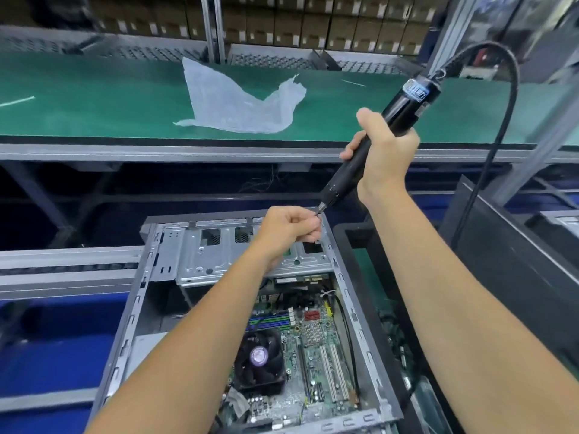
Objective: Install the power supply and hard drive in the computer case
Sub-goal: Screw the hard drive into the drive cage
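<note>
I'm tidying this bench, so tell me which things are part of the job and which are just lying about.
In use:
electric screwdriver, held by the right hand
left hand pinching something small at the bit
computer case

Lying about:
plastic bag
black tray

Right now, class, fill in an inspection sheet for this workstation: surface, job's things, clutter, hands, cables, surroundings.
Surface: green bench mat, behind the case.
Job's things: open computer case, motherboard and cooler fan exposed; power supply and hard drive not identifiable.
Clutter: crumpled plastic bag.
Hands: right hand grips electric screwdriver; left hand pinches at its bit tip.
Cables: screwdriver cord loops overhead.
Surroundings: stacked cardboard boxes.
</note>
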### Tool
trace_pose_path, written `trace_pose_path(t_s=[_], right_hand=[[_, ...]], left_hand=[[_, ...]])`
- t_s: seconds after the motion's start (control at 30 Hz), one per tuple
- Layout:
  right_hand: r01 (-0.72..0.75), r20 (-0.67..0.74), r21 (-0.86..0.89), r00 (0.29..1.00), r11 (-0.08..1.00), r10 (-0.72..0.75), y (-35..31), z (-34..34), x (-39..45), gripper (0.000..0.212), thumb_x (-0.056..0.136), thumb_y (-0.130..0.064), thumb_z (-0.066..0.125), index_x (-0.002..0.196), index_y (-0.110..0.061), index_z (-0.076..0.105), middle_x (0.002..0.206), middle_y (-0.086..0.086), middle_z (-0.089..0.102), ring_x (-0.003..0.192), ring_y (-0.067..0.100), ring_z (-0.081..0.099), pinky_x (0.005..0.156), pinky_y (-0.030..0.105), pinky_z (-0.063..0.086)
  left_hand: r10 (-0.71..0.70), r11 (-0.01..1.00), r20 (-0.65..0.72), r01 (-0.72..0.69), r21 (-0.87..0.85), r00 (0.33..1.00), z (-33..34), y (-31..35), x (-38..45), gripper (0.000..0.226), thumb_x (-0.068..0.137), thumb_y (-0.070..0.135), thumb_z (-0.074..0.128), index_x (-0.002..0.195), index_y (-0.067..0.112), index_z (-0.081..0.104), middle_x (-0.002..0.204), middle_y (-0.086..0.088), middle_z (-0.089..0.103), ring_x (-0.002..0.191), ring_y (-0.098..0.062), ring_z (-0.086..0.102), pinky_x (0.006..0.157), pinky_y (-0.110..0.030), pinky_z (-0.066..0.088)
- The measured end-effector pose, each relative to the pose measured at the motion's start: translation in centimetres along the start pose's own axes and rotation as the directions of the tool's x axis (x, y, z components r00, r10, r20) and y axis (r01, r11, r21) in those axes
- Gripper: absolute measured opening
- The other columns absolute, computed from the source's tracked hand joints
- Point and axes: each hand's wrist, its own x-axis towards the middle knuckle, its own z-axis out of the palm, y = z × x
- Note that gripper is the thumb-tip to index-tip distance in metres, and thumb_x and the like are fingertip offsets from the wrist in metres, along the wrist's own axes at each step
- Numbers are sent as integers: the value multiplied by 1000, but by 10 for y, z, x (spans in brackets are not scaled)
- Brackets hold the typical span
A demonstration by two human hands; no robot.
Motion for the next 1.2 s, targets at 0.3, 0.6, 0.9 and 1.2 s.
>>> trace_pose_path(t_s=[0.3, 0.6, 0.9, 1.2], right_hand=[[-15, -9, -23, 1000, 1000, 15, 19, -7, 20, 31, 75, -13, 70, 81, -12, 40, 47, 4, 46, 37, 23, 45, 48, 31, 43], [-10, 2, -29, 1000, 1000, 10, 37, -14, 31, 29, 76, -11, 70, 78, -12, 41, 46, 0, 47, 37, 21, 46, 50, 33, 45], [-10, -9, -49, 1000, 999, 10, 49, -12, 36, 28, 76, -13, 71, 79, -12, 43, 47, 0, 50, 38, 20, 48, 53, 33, 46], [10, 15, -35, 1000, 999, -9, 54, -11, 33, 26, 79, -11, 70, 77, -12, 44, 47, -2, 50, 38, 18, 48, 50, 33, 47]], left_hand=[[1, 994, -34, 3, 108, 999, 7, -7, 21, 16, 93, -5, 53, 89, 0, 67, 70, -7, 67, 57, -8, 63, 59, -18, 52], [-123, 992, -123, 119, -37, 985, 12, -28, 31, 19, 96, -1, 48, 104, -9, 64, 77, -9, 66, 58, -4, 61, 60, -15, 51], [-164, 969, -160, 129, -210, 973, 6, -33, 36, 18, 95, -1, 51, 89, 6, 66, 70, 0, 70, 65, -6, 65, 66, -16, 54], [-124, 984, -122, 106, -144, 985, 5, -37, 35, 21, 96, -3, 48, 98, 5, 67, 80, -5, 69, 70, -7, 64, 70, -16, 52]])
